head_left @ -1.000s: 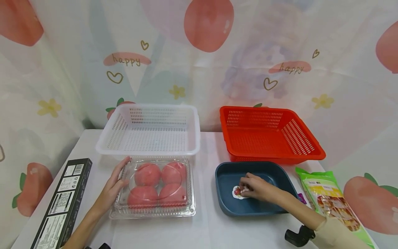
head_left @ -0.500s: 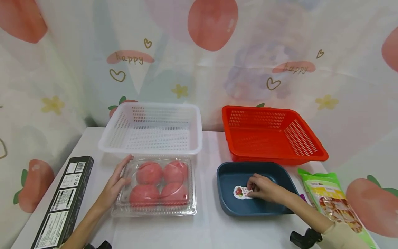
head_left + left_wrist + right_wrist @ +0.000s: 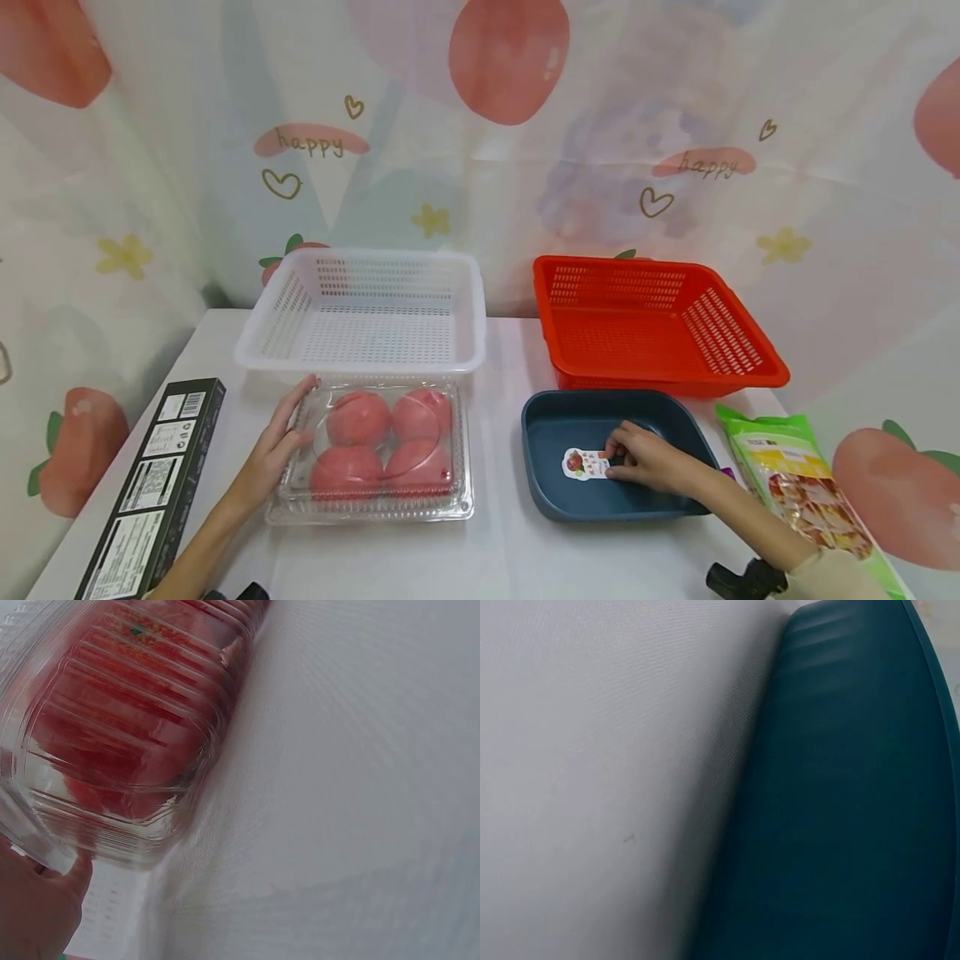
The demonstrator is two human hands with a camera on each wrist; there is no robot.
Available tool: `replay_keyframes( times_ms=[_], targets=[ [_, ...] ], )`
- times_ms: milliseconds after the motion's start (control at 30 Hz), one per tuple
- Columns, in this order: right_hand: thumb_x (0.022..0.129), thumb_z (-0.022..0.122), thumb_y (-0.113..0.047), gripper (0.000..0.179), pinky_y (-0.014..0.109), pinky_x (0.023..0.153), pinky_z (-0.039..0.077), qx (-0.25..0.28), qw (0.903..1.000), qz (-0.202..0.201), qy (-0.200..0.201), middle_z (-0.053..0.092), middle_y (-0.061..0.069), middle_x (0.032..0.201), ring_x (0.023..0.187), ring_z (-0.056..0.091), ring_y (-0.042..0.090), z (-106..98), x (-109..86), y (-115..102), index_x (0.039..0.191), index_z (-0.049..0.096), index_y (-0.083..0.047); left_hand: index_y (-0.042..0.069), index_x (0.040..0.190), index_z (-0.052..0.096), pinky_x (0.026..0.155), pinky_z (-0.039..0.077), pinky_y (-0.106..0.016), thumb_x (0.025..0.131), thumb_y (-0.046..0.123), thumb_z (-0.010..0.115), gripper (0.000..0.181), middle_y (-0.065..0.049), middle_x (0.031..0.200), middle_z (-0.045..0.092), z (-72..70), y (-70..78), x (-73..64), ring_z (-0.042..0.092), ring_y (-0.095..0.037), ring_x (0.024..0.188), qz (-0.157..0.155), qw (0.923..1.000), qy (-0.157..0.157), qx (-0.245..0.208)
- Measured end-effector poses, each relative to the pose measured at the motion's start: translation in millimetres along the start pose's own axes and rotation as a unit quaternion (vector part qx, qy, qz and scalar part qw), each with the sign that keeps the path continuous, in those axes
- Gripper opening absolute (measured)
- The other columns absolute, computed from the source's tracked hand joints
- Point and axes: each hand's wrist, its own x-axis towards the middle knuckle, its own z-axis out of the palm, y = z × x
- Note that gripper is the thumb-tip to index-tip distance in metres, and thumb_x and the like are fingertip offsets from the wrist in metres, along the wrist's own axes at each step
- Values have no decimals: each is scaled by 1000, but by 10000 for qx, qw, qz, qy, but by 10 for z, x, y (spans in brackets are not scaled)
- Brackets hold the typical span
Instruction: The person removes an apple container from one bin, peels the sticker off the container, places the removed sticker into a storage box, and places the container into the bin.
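Observation:
A clear plastic clamshell box (image 3: 465,496) holds several round red fruits (image 3: 360,418), their exact kind unclear through the lid. Against its left side rests my left hand (image 3: 264,462), with straight fingers towards the far corner and the thumb at the lid; the left wrist view shows part of this hand (image 3: 37,904) by the box's corner. Inside a dark blue tub (image 3: 547,500), a white fruit-printed sticker (image 3: 583,464) lies on the bottom. My right hand (image 3: 647,458) holds the sticker's right end between thumb and bent fingers. The right wrist view shows only the tub's outer wall (image 3: 840,795) and cloth.
Behind the box stands a white basket (image 3: 360,358), and a red basket (image 3: 667,371) stands behind the tub. A long black carton (image 3: 153,492) with labels lies at the left. On the right is a green food packet (image 3: 802,492), partly behind my right arm.
My right hand has slid to the right along the sticker, and more of the sticker shows. The sticker stays in place in the tub. My left hand has not moved on the box.

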Motion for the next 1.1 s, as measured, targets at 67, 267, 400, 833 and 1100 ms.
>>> replay_keyframes(
  times_ms=[67,267,400,833,1100],
  targets=[
    [84,73,-15,17,15,62,45,-15,10000,-66,33,50,-1,87,72,43,0,23,14,5,92,60,-8,19,156,17,113,14,-9,98,5,36,63,-11,163,13,-16,-3,-11,12,20,139,-14,10000,-15,23],
    [87,67,-9,8,16,61,44,-244,9991,-261,214,49,-5,82,73,41,-1,26,55,33,89,59,-10,20,156,17,123,5,-50,98,7,36,63,-9,164,12,4,-14,14,11,21,139,-143,9999,-18,-43],
    [87,67,-5,9,16,59,42,-307,9983,-313,375,48,-6,79,70,40,-1,44,76,51,87,58,-8,20,156,17,124,7,-45,97,6,37,64,-9,164,12,19,-26,20,11,21,138,-173,9998,-23,-81],
    [88,62,0,11,16,53,37,-410,9934,3,1074,45,-6,69,61,38,-1,127,158,31,86,54,-8,21,156,17,113,3,-71,96,7,37,65,-8,164,11,-6,11,6,11,21,138,-235,9997,-15,-71],
    [89,66,-9,3,14,57,49,-383,9943,190,980,61,-4,73,62,48,3,-57,221,-223,92,65,-7,19,155,19,112,6,-72,96,4,38,64,-11,163,13,-29,41,8,9,5,147,-184,9998,-42,81]
  ],
)
